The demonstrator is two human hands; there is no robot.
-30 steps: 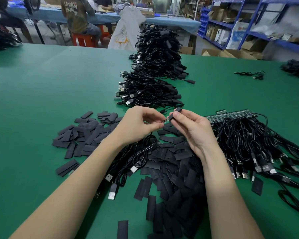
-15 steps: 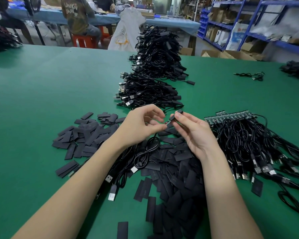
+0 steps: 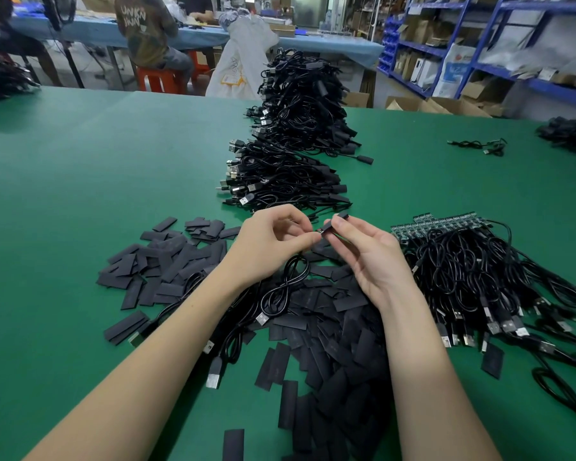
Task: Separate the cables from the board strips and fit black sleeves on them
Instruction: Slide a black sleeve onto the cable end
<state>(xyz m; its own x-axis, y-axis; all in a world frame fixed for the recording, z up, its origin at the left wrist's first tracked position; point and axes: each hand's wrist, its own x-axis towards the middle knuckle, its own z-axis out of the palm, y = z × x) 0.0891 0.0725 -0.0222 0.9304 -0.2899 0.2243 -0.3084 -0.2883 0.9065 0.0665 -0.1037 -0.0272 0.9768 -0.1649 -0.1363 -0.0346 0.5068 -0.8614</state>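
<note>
Cable point(image 3: 285, 287) end sits pinched in left hand point(image 3: 270, 247) fingertips, its loop hanging over the loose sleeves point(image 3: 330, 331) on the green table point(image 3: 80, 194). Right hand point(image 3: 369, 257) pinches one black sleeve point(image 3: 335, 224) between thumb and forefinger, mouth right at the cable tip. Likely risk: flat sleeve mouth stays closed or tip goes in crooked, so it snags or slips out of the pinch.

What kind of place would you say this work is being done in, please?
Most likely a small electronics assembly workshop: heaps of black USB cables on a green worktable, blue shelving stacked with cartons, and another worker seated at a far bench.
</note>
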